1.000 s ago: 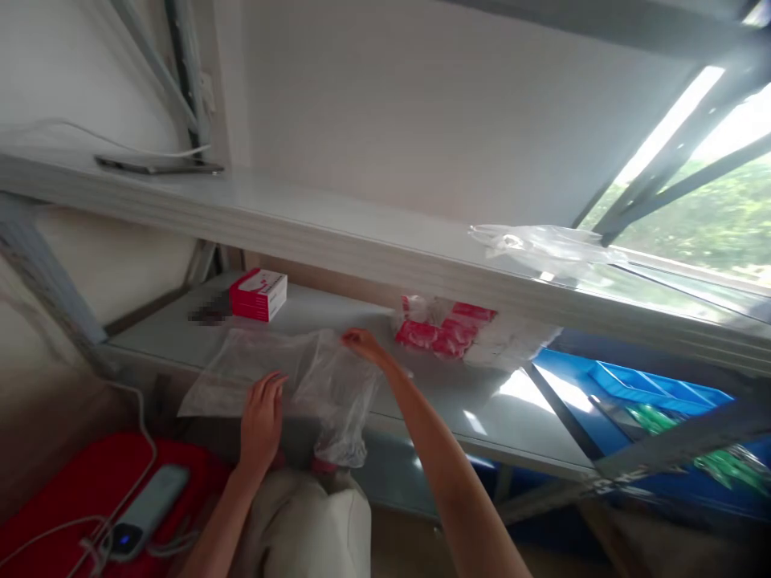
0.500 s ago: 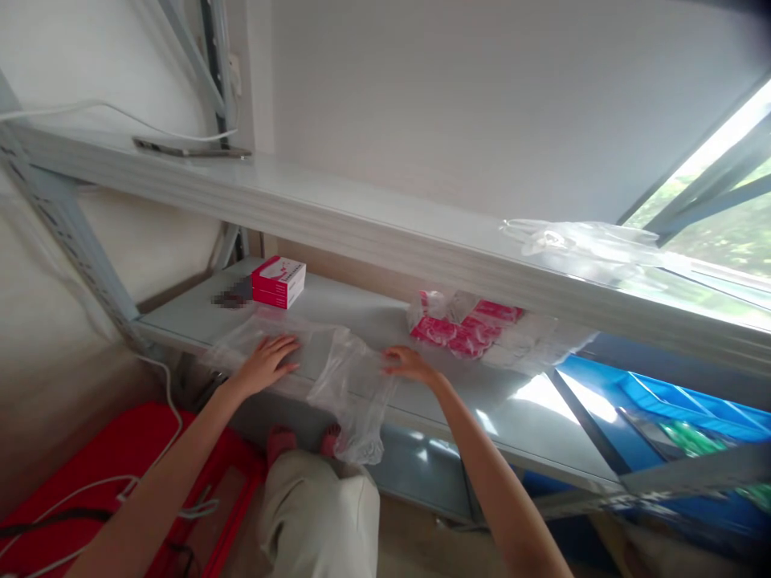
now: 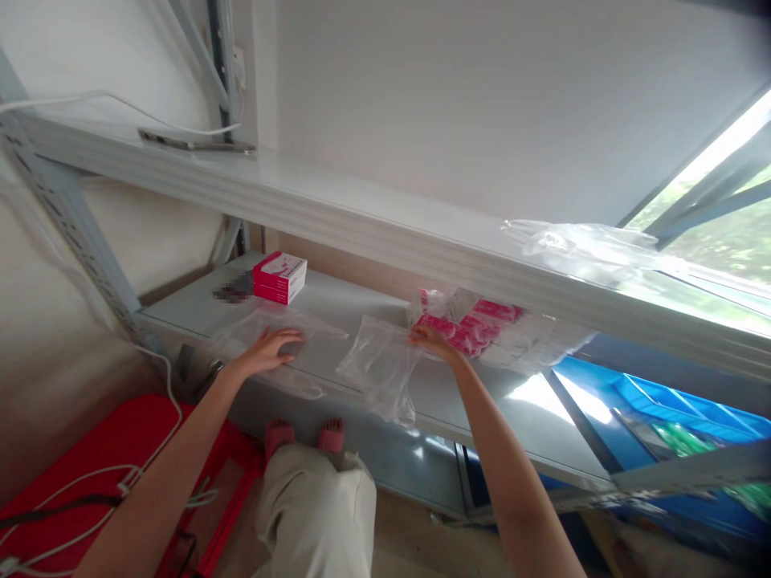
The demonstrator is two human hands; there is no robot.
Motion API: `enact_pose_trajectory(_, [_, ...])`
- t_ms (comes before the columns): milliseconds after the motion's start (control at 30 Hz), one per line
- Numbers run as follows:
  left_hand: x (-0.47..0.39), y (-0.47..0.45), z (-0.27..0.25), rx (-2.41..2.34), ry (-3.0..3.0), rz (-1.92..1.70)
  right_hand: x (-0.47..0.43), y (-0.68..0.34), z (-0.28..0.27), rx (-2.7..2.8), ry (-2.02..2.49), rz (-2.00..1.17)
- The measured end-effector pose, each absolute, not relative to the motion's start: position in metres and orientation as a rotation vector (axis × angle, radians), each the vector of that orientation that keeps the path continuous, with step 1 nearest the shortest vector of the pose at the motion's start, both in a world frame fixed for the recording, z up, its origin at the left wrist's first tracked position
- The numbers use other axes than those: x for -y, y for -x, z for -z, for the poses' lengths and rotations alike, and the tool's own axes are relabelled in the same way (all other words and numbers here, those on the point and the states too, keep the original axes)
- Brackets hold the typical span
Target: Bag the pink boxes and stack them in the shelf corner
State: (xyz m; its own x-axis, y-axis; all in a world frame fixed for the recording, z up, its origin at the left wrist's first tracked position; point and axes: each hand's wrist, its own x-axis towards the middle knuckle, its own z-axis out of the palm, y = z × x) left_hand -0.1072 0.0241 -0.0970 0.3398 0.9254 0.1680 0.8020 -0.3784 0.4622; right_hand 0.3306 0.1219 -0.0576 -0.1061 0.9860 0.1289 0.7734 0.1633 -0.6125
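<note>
My left hand (image 3: 271, 351) lies with its fingers spread on a clear plastic bag (image 3: 304, 385) at the left of the lower shelf. Pinched at its upper right corner, a second clear plastic bag (image 3: 381, 361) hangs from my right hand (image 3: 429, 340), its lower end drooping over the shelf's front edge. Behind my left hand stands a small stack of pink and white boxes (image 3: 280, 277). Close beyond my right hand lie more pink boxes (image 3: 473, 325) wrapped in clear plastic.
The grey metal upper shelf (image 3: 361, 201) crosses above my hands. On it rest a phone (image 3: 196, 145) and another bundle of clear plastic bags (image 3: 587, 241). A red case (image 3: 138, 433) with cables is at the lower left. Blue crates (image 3: 675, 393) stand at the right.
My right hand has moved right and slightly away, drawing the second bag off to the right, apart from the bag under my left hand. The left hand has barely moved.
</note>
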Motion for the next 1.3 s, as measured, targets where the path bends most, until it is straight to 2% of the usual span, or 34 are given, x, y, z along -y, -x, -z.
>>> enact_pose_trajectory(200, [0.018,0.038,0.077,-1.518,-2.494,-0.923,-0.120,-0.341,0.067,2.004,1.539,-0.842])
enact_pose_trajectory(300, [0.046,-0.013,0.079,-1.228,-2.757,-0.824,-0.120,-0.343,0.073,1.999,1.546,-0.858])
enact_pose_trajectory(433, [0.055,-0.054,0.098,-1.122,-2.950,-0.735,-0.120,-0.342,0.079,1.996,1.578,-0.823])
enact_pose_trajectory(700, [0.022,-0.060,0.101,-1.168,-3.044,-0.853,-0.120,-0.345,0.088,2.052,1.628,-0.828])
enact_pose_trajectory(900, [0.010,-0.066,0.110,-1.398,-2.826,-0.720,-0.127,-0.338,0.085,2.065,1.598,-0.826])
enact_pose_trajectory(1133, [0.016,-0.066,0.118,-1.234,-3.015,-0.556,-0.132,-0.314,0.082,2.082,1.668,-0.785])
enact_pose_trajectory(1300, [0.030,-0.056,0.102,-1.255,-3.060,-0.748,-0.125,-0.295,0.074,2.127,1.569,-0.853])
